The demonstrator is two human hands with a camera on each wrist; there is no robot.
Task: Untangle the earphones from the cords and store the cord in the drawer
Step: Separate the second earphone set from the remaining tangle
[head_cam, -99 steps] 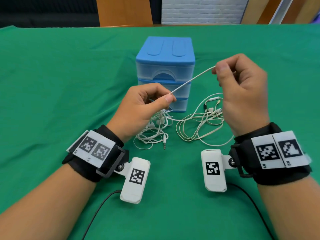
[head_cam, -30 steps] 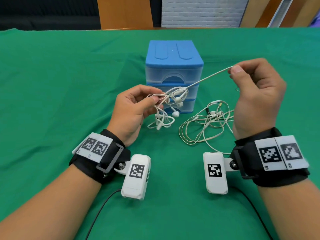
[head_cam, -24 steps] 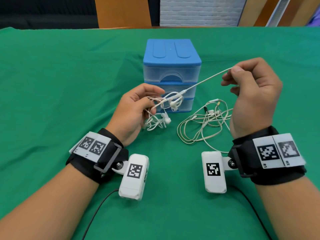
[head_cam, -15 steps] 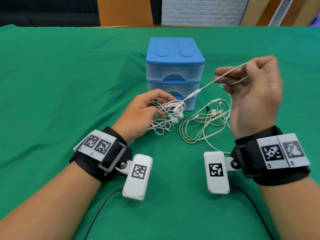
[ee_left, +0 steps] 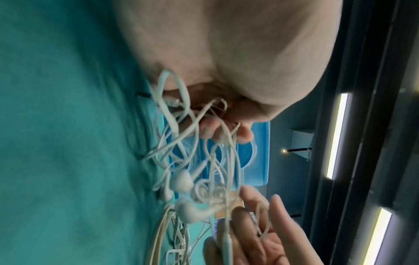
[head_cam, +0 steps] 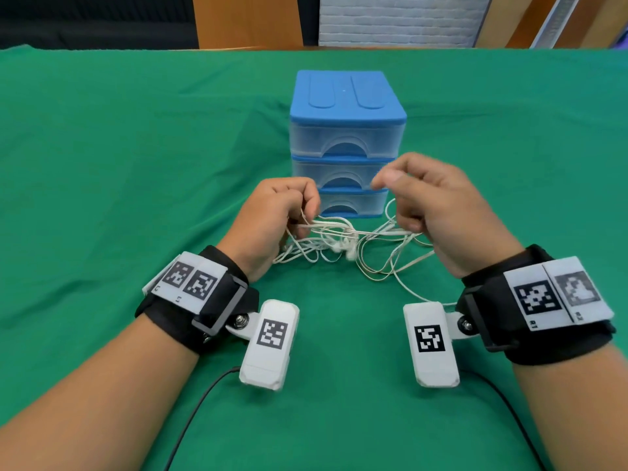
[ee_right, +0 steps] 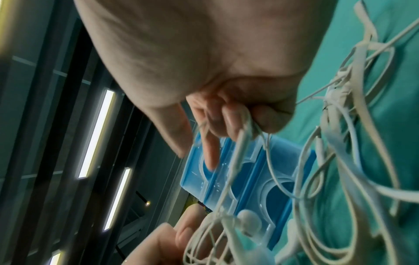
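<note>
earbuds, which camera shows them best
The left wrist view: two white earbuds hang large and close among the wires below the left hand. The right wrist view catches them blurred at its bottom edge. The head view shows only small white blobs in the tangle between the hands.

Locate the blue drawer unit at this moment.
In the head view the blue drawer unit stands centre on the green table, just behind both hands and the tangled earphones, all drawers shut.

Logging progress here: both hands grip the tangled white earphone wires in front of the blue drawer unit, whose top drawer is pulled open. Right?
Not quite. The head view shows all three drawers of the blue drawer unit shut. The left hand and right hand do grip the tangled earphone wires.
</note>
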